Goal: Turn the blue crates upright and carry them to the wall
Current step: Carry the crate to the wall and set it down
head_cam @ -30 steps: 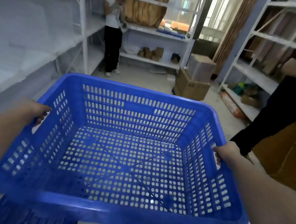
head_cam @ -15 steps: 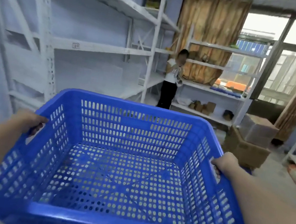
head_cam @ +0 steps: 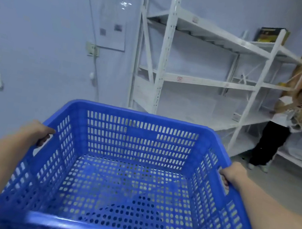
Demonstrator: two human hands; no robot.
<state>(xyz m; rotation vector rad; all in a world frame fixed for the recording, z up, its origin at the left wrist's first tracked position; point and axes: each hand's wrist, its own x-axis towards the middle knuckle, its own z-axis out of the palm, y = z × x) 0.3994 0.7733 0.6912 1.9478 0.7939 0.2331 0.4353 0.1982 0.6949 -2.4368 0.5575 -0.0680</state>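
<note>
A large blue perforated crate (head_cam: 135, 147) is held upright in the air in front of me, its open top facing up and nothing inside. My left hand (head_cam: 38, 133) grips the rim and handle slot on its left side. My right hand (head_cam: 232, 173) grips the handle slot on the right side. A pale blue wall (head_cam: 40, 39) stands straight ahead and to the left, beyond the crate's far rim.
White metal shelving (head_cam: 191, 77) runs along the wall to the right of centre. A person in a white top and black trousers (head_cam: 274, 133) stands at the far right by the shelves. A paper sheet (head_cam: 113, 28) and a switch box (head_cam: 91, 48) hang on the wall.
My view has swung left from the window and shelving toward the bare wall, with the crate carried along. Both hands keep their grip on the crate's sides.
</note>
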